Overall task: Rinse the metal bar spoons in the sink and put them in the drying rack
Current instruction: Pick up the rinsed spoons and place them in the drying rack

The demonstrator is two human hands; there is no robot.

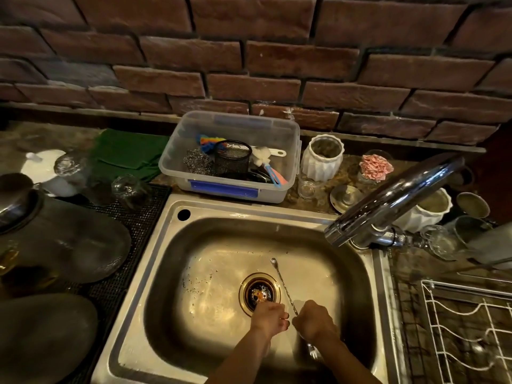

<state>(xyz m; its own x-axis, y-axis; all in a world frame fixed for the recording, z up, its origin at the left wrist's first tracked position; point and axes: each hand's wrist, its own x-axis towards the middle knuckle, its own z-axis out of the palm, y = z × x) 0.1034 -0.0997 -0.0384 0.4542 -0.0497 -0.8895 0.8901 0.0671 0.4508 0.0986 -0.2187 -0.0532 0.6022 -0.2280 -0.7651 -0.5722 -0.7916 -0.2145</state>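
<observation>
Listing what we see, big to small:

1. Brick wall [249,51] – runs across the back, above the surface.
2. Sink [155,273] – steel, centre; drain [259,293] in the middle of the basin, specks of debris on the basin floor to its left.
3. Dark plates [83,245] – stacked on a black mesh mat [144,214], left of sink.
4. Plastic tub [235,126] – clear w/ blue latch, behind sink; holds a black mesh cup [231,159], steel scourer [195,162], brushes.
5. Tap [393,198] – chrome, spout reaching in from the right rim.
6. Drying rack [465,328] – white wire, lower right beside sink; we spot no spoons in it.
7. Green cloth [124,151] – left of tub.
8. White ribbed jars [321,162] – two, right of tub; small glasses and metal cups nearby.
9. Right hand [314,321] – over the basin near the drain, grip curled round the bar spoon.
10. Left hand [270,318] – just beside the right, fingers curled; whether it touches the spoon we cannot tell.
11. Bar spoon [282,284] – long twisted stem, angled up-left from the right fist, small end past the drain; other end shows below the right wrist.
</observation>
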